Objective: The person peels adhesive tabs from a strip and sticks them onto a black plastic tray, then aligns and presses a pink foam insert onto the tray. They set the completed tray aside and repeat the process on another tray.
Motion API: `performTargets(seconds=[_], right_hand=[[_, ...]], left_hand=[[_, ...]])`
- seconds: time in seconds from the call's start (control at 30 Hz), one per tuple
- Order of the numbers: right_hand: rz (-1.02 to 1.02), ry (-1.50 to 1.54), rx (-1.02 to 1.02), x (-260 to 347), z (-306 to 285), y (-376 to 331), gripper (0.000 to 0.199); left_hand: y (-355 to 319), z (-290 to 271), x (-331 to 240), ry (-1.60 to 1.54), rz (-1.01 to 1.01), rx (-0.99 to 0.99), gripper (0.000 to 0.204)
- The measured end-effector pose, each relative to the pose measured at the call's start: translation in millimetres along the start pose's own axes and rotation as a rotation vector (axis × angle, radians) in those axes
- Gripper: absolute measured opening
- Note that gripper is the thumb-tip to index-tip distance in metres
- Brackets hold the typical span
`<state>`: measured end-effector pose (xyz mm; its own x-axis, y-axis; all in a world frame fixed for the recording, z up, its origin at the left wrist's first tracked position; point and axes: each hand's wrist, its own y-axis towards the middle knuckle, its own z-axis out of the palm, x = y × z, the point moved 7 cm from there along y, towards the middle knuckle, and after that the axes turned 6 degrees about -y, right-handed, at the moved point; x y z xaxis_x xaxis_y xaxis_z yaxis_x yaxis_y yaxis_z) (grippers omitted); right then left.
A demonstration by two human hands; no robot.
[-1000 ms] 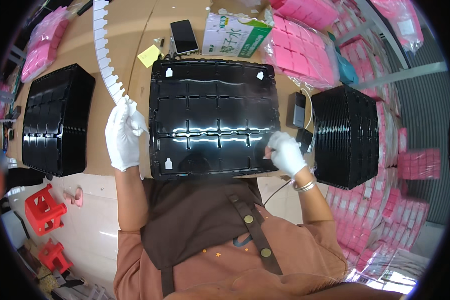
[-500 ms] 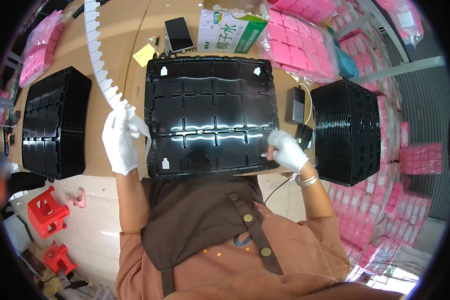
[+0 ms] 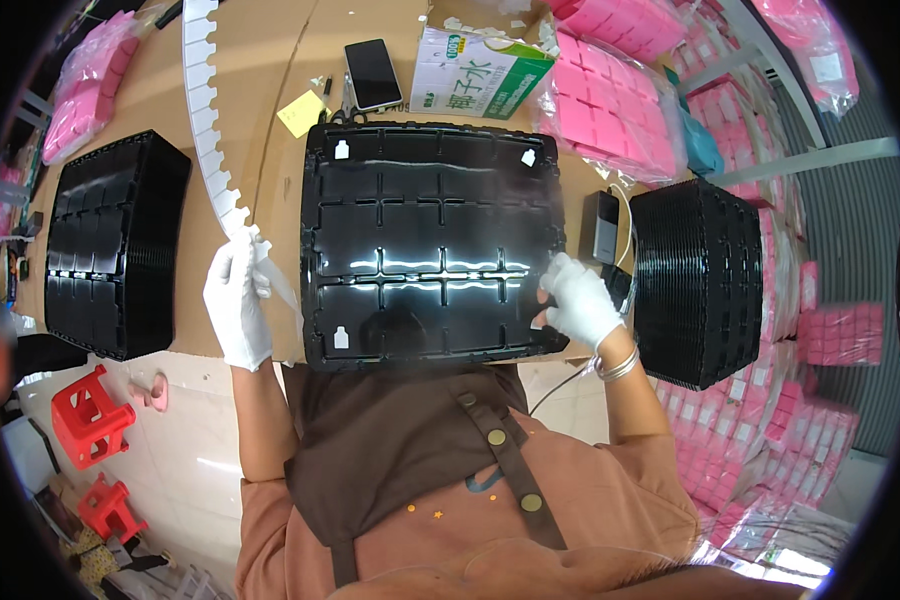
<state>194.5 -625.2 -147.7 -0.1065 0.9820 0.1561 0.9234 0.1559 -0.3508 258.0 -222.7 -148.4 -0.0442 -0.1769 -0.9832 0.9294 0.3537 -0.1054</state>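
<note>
A black plastic tray [image 3: 410,240] with moulded ridges lies before me, stacked or single I cannot tell. Small white bottle-shaped stickers mark three corners: upper left [image 3: 342,149], upper right [image 3: 528,157] and lower left [image 3: 341,337]. Left of the tray, my left hand [image 3: 238,300], in a white glove, is closed on a long white sticker strip [image 3: 202,110] that runs up the table; its loose end hangs below the fingers. My right hand [image 3: 582,300], gloved with bare fingertips, is bent over the tray's lower right corner. A white sticker [image 3: 538,321] shows partly at those fingertips.
Stacks of black trays stand at left [image 3: 120,245] and right [image 3: 695,285]. Behind the middle tray are a phone [image 3: 373,74], yellow notes [image 3: 301,114], scissors [image 3: 348,114] and a carton [image 3: 485,75]. A power bank [image 3: 600,226] with a cable lies at right, near bagged pink trays [image 3: 615,105].
The view has shifted slightly, so the table things sit a little further right and lower. My right hand stays at the tray's lower right corner; the left keeps the strip.
</note>
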Motion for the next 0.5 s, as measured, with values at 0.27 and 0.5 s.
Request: performTargets(seconds=[0.27, 0.5], right_hand=[[-0.003, -0.019, -0.212, 5, 11, -6, 0.026], [0.1, 0.15, -0.109, -7, 24, 2, 0.025]], left_hand=[[1, 21, -1, 0.004, 0.016, 0.02, 0.027], [-3, 25, 3, 0.01, 0.027, 0.046, 0.027]])
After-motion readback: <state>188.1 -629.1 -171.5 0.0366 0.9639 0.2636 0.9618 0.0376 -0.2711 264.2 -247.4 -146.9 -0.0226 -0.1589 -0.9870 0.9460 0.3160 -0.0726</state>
